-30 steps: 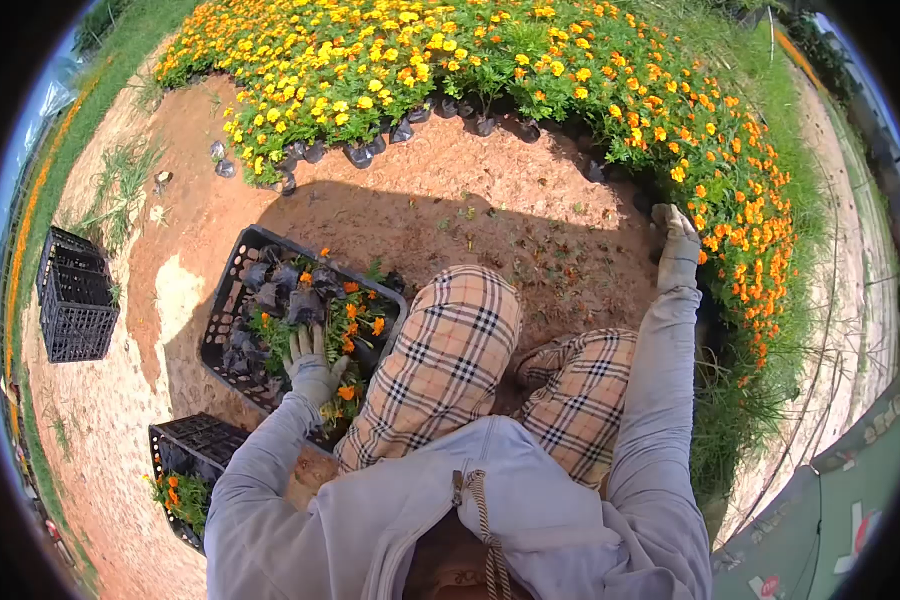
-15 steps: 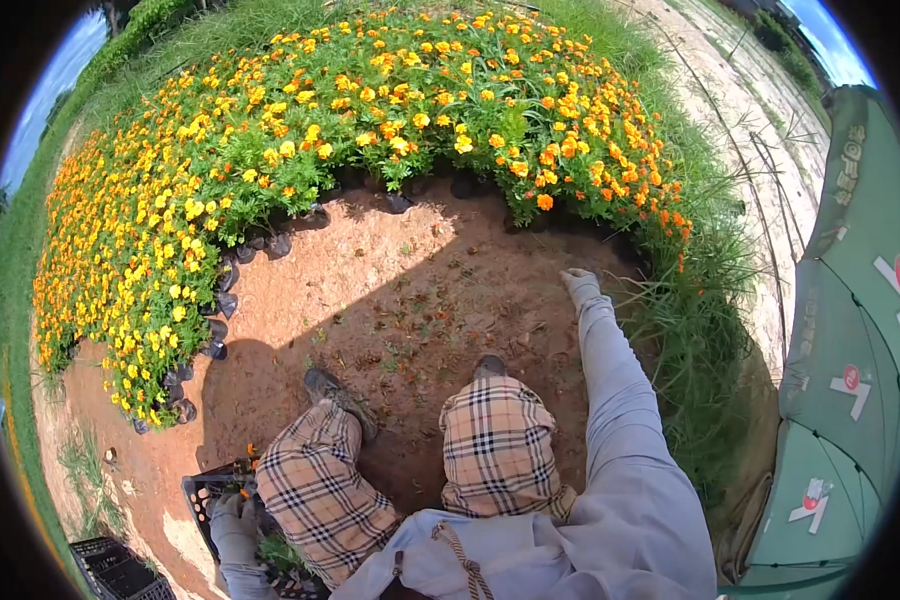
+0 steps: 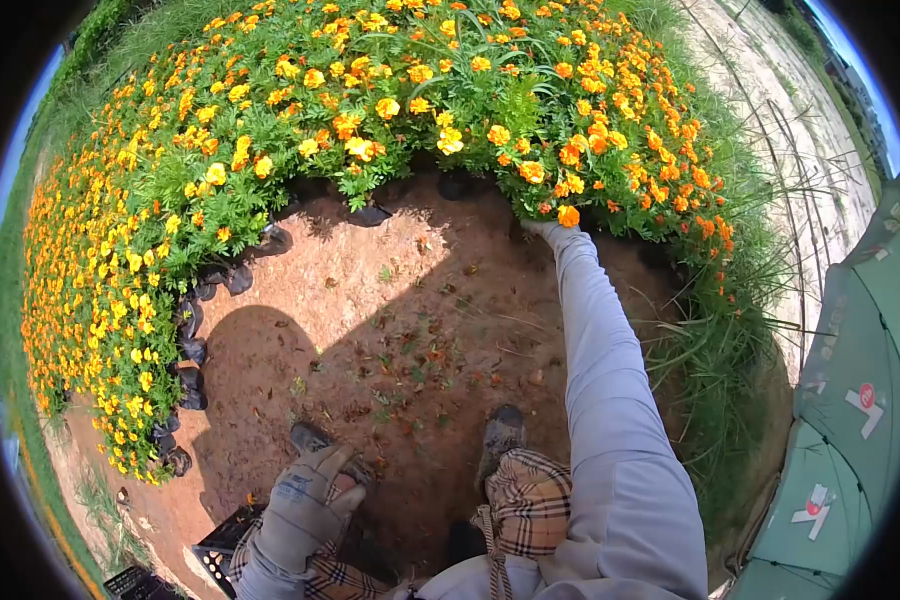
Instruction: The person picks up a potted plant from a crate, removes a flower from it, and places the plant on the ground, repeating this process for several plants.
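My right hand (image 3: 548, 231), in a pale glove, reaches out to the near edge of the marigold bed. An orange marigold (image 3: 568, 216) hangs right over it, and its fingers are hidden in shade and leaves at the base of the plants. Over my left knee is my left hand (image 3: 310, 500), in a grey glove with blue print. Its fingers point forward with the thumb apart, and I see nothing in them. Just below and left of it, a black plastic crate (image 3: 217, 553) is partly covered by my arm and leg.
Marigolds in black grow bags (image 3: 192, 350) curve around the bare soil (image 3: 420, 330) ahead. Tall grass (image 3: 715, 370) borders the right side, beside a green umbrella (image 3: 830, 460). Another black crate (image 3: 135, 583) lies at the lower left.
My right hand has moved forward from above the soil to the base of the marigolds. My left hand has come up out of the crate to my knee. The view has leaned forward.
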Demonstrator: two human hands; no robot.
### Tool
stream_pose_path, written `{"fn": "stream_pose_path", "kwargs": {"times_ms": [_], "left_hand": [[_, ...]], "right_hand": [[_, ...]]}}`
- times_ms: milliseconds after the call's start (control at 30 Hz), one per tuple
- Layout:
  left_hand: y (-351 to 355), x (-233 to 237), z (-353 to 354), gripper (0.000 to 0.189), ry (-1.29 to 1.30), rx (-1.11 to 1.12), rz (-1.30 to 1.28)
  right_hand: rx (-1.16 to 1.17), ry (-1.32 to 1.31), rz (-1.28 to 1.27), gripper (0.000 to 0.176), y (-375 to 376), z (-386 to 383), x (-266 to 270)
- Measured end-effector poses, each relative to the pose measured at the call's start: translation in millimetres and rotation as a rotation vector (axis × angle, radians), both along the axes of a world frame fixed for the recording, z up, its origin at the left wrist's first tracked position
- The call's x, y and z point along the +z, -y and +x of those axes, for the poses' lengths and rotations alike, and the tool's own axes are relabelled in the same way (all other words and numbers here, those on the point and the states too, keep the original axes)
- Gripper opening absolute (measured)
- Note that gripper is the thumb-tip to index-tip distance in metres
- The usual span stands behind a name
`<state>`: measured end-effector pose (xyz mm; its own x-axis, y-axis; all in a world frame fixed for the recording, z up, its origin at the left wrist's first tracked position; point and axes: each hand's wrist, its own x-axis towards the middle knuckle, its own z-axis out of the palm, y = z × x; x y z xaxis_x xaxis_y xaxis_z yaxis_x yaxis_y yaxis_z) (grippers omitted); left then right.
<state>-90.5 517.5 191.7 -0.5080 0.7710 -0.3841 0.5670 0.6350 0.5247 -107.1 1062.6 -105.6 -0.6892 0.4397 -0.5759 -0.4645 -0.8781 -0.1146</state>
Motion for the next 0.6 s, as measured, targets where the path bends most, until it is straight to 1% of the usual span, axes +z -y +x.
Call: {"fn": "stream_pose_path", "kwargs": {"times_ms": [33, 67, 100, 133, 167, 200, 233, 267, 300, 333, 367, 400, 433, 500, 567, 600], "left_hand": [[-0.1, -4.0, -4.5, 0.053, 0.014, 0.045, -0.034], [1.0, -8.3, -7.9, 0.054, 0.03, 0.09, -0.07], [4.0, -13.2, -10.4, 0.054, -0.003, 0.058, -0.058], [7.6, -17.8, -12.2, 0.054, -0.035, 0.025, -0.043], [10.3, -21.0, -14.2, 0.054, -0.068, -0.008, -0.026], [11.4, -22.2, -16.6, 0.054, -0.054, -0.015, -0.036], [12.4, -22.4, -18.4, 0.054, -0.04, -0.021, -0.045], [13.4, -22.6, -18.6, 0.053, -0.024, -0.026, -0.052], [14.1, -23.3, -18.1, 0.053, -0.035, -0.028, -0.051], [15.2, -23.8, -17.6, 0.053, -0.048, -0.034, -0.048], [16.1, -23.1, -17.2, 0.053, -0.062, -0.04, -0.043], [16.2, -21.1, -17.7, 0.053, -0.044, -0.026, -0.048], [15.9, -18.4, -18.6, 0.053, -0.028, -0.012, -0.053], [12.3, -9.7, -19.4, 0.052, -0.017, 0.03, -0.043], [5.8, 2.7, -17.0, 0.052, -0.023, 0.079, -0.014], [6.5, 4.1, -15.2, 0.052, -0.034, 0.073, 0.004]], "right_hand": [[-0.001, -0.091, 0.016, 0.067, 8.0, -15.0, 30.5], [-0.005, -0.069, 0.031, 0.065, -10.0, -29.9, 14.6], [-0.006, -0.046, 0.045, 0.062, -26.9, -45.8, -1.5], [-0.062, 0.03, 0.102, 0.083, -26.4, -54.7, -3.3], [-0.059, 0.118, 0.184, 0.079, -29.8, -64.9, -3.6], [-0.029, 0.237, 0.33, 0.075, -32.3, -74.2, -2.5], [0.066, 0.448, 0.59, 0.072, -33.6, -80.1, -4.0], [0.237, 0.798, 0.982, 0.068, -32.8, -83.8, -5.6], [0.376, 1.126, 1.303, 0.064, -30.4, -84.1, -6.7], [0.453, 1.329, 1.483, 0.061, -24.7, -81.7, -3.5], [0.481, 1.436, 1.569, 0.057, -19.1, -79.0, -0.4], [0.493, 1.281, 1.477, 0.042, 0.5, -68.7, 31.6], [0.589, 1.418, 1.413, 0.036, -1.4, -70.3, 29.4], [0.212, 0.959, 1.516, 0.031, -2.4, -47.5, -10.8], [0.229, 0.85, 1.713, 0.028, -24.8, -33.6, -50.4], [0.171, 0.763, 1.605, 0.029, -22.2, -21.7, -51.4]]}}
